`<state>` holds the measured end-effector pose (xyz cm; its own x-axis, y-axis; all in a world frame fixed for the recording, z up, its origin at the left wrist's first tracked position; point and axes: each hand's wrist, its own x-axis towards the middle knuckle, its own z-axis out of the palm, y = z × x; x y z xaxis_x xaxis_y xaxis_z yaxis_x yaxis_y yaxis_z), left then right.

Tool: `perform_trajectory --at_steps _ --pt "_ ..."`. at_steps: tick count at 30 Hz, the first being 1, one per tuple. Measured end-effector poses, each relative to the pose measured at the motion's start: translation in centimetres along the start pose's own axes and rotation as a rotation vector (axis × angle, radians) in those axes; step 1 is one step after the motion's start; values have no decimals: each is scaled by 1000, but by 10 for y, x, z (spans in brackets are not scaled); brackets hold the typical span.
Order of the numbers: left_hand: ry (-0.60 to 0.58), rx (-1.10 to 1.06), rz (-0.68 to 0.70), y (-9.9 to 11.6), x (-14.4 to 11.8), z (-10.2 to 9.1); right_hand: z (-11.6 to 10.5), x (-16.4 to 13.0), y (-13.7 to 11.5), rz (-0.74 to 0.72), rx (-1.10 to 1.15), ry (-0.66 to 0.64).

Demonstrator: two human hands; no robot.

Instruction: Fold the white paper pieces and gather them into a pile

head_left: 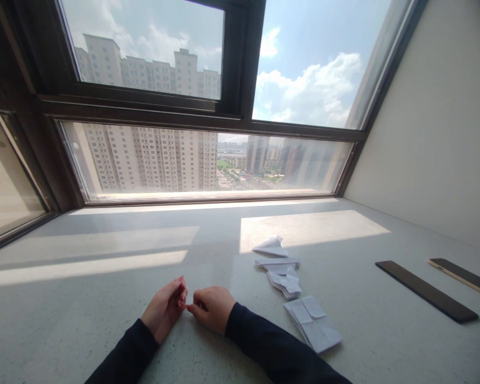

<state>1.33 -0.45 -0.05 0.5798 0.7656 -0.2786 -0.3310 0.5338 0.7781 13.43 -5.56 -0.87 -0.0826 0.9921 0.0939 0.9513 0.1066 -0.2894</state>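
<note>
Sunlit sill (208, 256) below a window (308, 80). Folded papers (316, 325) lie in a row beyond the right sleeve (264, 333), probably light and easily creased, best pinched by their edges. Left hand (165, 309) and right hand (214, 306), loosely curled, almost meet; whether they hold anything, I cannot tell. Farther right: two dark slabs (426, 290).

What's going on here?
Someone has their left hand and right hand curled close together over a white sill, by a window. I can't see anything held in either. To the right, folded papers lie in a row toward the window, with two dark flat things farther right.
</note>
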Motion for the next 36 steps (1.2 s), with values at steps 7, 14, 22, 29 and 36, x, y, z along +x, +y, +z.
perform_trajectory --at_steps 7,14,22,29,36 --pt "-8 11 10 1 0 1 0 1 1 3 -4 4" --pt "3 6 4 1 2 0 1 0 0 3 0 -7" --pt "11 7 12 1 -2 3 -1 1 0 12 0 -20" --pt "16 15 6 1 -1 2 0 1 0 4 -1 -16" --pt "6 18 1 0 0 1 0 1 0 12 -2 -13"
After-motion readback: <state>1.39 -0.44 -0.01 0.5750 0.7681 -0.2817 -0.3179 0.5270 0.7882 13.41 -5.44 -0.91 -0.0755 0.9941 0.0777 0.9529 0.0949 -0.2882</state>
